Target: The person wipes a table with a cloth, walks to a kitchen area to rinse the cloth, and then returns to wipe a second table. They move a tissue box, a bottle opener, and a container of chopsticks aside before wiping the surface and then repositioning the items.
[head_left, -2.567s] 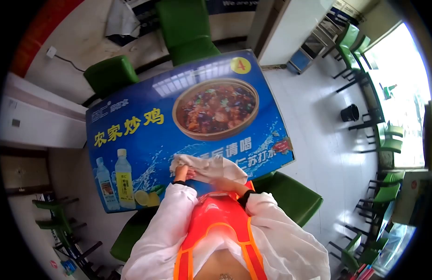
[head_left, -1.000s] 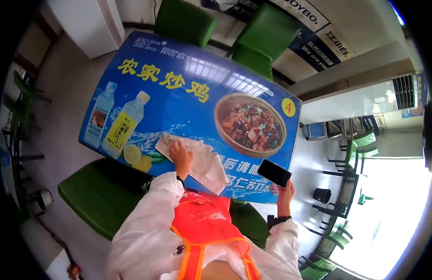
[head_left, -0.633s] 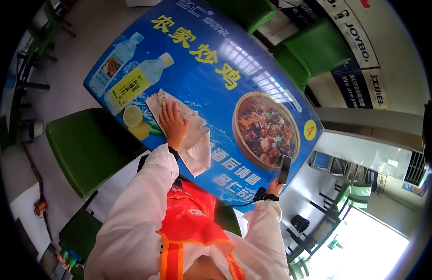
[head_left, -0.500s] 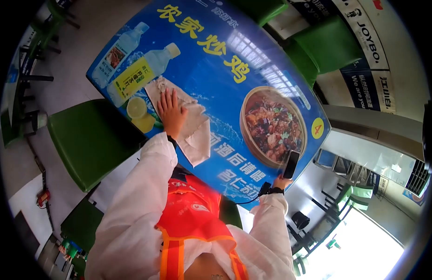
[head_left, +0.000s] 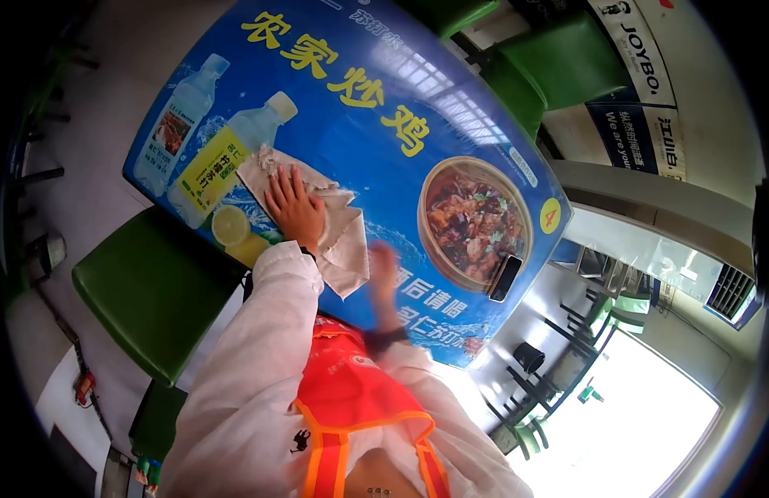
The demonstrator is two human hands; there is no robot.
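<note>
My left hand [head_left: 296, 209] lies flat on a folded beige cloth [head_left: 344, 241], its fingers spread, near the left part of the blue printed tabletop [head_left: 351, 141]. Just right of the cloth's lower part is my right hand [head_left: 384, 282], smeared by motion, so its fingers cannot be made out. A black phone [head_left: 505, 278] rests on the tabletop at the right, over the edge of the printed bowl picture, with no hand touching it.
Green chairs stand at the table's left [head_left: 158, 286] and beyond its far side [head_left: 554, 62]. Further right are a black bin [head_left: 529, 358], stacked dark-legged chairs and a bright opening. Printed boxes line the far wall.
My right hand has let go of the phone and moved left toward the cloth. The phone now lies on the table. My left hand remains on the cloth, and the view has shifted slightly.
</note>
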